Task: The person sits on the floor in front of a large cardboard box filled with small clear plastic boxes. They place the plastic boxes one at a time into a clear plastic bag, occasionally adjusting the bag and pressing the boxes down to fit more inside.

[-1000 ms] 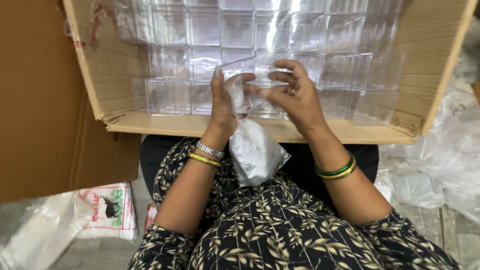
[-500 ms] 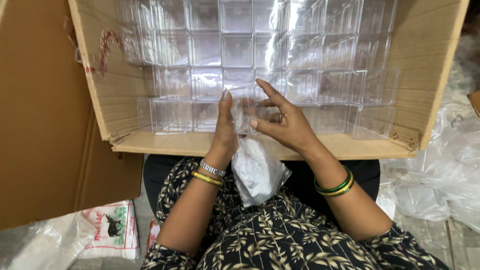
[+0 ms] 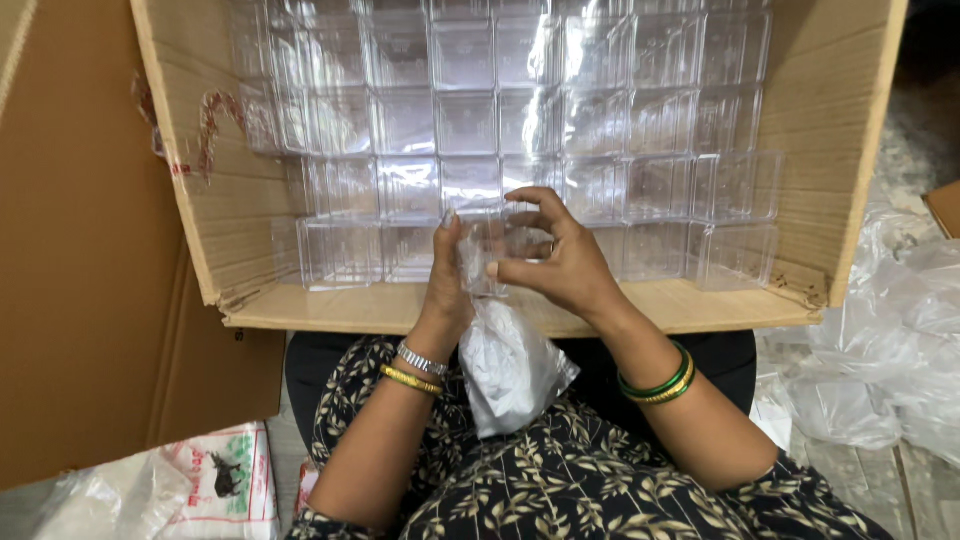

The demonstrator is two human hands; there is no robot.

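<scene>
The small clear plastic box (image 3: 497, 245) sits in the middle of the frame, between both hands. The left hand (image 3: 447, 275) grips its left side, and the right hand (image 3: 560, 262) pinches its right side with fingers curled over the top. Both hands are equally close. A thin plastic bag (image 3: 510, 365) hangs straight down from the box, toward the lap. The big cardboard carton (image 3: 190, 180) of clear boxes stands just behind, in the upper frame.

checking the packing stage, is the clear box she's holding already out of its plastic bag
No: both the left hand and right hand hold the clear box at the mouth of the plastic bag, which hangs below it.
</scene>
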